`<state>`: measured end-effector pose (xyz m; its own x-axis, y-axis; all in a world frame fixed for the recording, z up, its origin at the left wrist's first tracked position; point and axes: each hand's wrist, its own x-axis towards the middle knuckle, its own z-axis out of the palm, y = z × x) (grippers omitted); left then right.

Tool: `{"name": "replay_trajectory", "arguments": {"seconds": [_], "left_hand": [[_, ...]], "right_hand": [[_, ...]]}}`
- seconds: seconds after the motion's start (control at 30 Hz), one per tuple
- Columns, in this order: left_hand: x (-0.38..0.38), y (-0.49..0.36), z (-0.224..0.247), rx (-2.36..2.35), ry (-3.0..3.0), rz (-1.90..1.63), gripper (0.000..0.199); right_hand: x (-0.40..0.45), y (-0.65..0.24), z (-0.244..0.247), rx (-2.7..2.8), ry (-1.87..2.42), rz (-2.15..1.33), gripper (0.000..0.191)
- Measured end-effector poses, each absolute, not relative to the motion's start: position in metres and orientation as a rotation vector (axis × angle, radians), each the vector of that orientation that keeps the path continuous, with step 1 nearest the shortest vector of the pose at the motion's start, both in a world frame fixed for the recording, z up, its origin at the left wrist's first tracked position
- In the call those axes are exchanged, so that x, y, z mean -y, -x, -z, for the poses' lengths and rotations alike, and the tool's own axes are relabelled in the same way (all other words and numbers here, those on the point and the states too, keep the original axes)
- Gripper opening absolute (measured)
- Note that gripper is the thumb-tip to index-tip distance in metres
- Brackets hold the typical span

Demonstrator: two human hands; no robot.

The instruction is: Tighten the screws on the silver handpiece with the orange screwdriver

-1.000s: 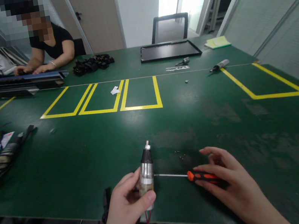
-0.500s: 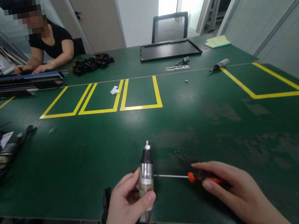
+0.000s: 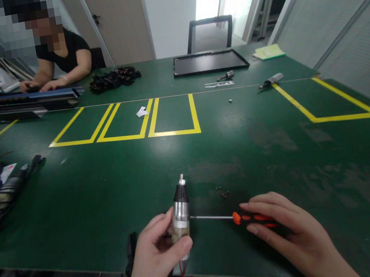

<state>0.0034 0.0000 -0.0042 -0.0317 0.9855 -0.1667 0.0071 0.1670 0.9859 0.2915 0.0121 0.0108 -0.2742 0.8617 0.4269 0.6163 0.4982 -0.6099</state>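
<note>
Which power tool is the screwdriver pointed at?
The power tool in the left hand, with the screwdriver aimed at its side and red wires below. Similar tools at far right and left edge lie on the table.

Green table [image 3: 115,169], yellow tape outlines [image 3: 174,134], small screws [image 3: 223,193], black-framed panel [image 3: 209,62], dark tangled pile [image 3: 114,79]

Window glow: bright, blown white at the back.
Green tabletop [image 3: 124,177]: pale glare mid-table, dim near edge.
Right hand [image 3: 285,230]: soft shadow beneath.
Left-edge tools [image 3: 2,200]: smeared, stretched.
Faces: pixelated.
</note>
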Motion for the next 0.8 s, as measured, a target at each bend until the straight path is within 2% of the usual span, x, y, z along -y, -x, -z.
{"name": "replay_trajectory", "arguments": {"seconds": [0.17,0.4,0.8], "left_hand": [[0.0007,-0.0026,0.0053,-1.308,-1.076,-1.097,0.043],[-0.0009,-0.0032,0.0043,-1.304,-1.094,-1.112,0.041],[-0.0006,-0.0028,0.0046,-1.285,-1.122,-1.098,0.037]], "right_hand": [[-0.0111,-0.2898,-0.0092,2.014,1.296,-0.403,0.034],[-0.0101,-0.2887,-0.0086,2.043,1.289,-0.375,0.028],[-0.0120,-0.2842,-0.0093,2.058,1.205,-0.491,0.031]]}}
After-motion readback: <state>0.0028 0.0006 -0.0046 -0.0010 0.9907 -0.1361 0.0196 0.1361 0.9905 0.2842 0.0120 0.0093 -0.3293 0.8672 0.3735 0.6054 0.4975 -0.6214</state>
